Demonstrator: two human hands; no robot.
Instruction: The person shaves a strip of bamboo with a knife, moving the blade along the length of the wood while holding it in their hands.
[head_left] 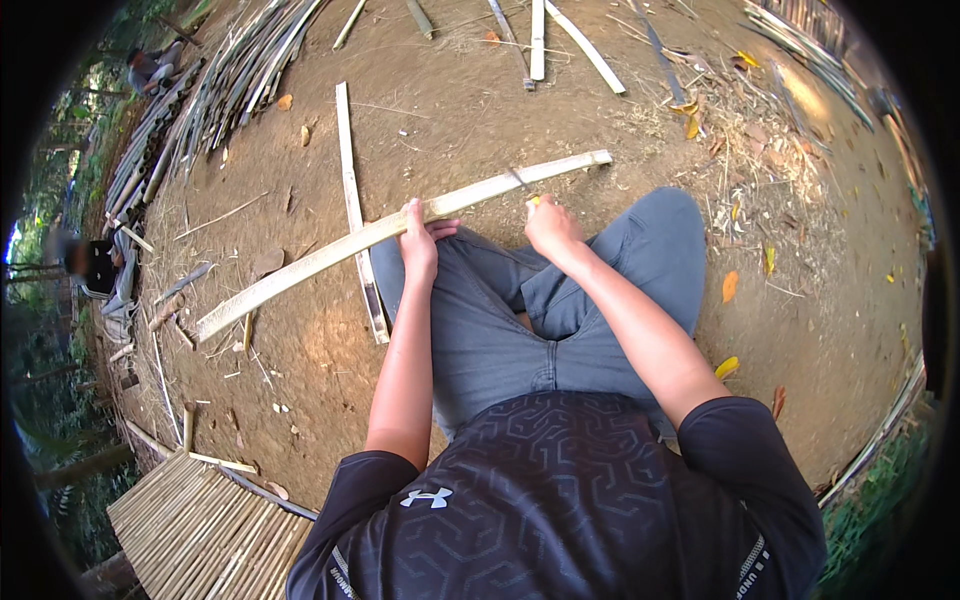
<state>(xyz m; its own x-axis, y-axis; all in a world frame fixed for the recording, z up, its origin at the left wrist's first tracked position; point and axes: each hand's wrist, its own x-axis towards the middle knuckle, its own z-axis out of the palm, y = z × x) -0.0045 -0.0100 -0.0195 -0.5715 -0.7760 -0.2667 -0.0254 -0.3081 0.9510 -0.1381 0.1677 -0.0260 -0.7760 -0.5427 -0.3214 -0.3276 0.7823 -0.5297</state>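
You are sitting over bare dirt ground [480,125], a long pale bamboo strip [320,260] slanting past your left knee. A narrower strip [347,130] is crossing beneath it. Your left hand [426,238] is gripping the long strip near its middle; your right hand [553,226] is clenching a yellow-handled blade [520,184] that is meeting the strip's right part.

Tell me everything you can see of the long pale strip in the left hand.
The long pale strip looks like split bamboo, cream-coloured and bowed in this wide view. It slants from lower left to upper right, over a narrower strip. The left hand grips it near mid-length; a blade held by the right hand lies across it toward its right end.
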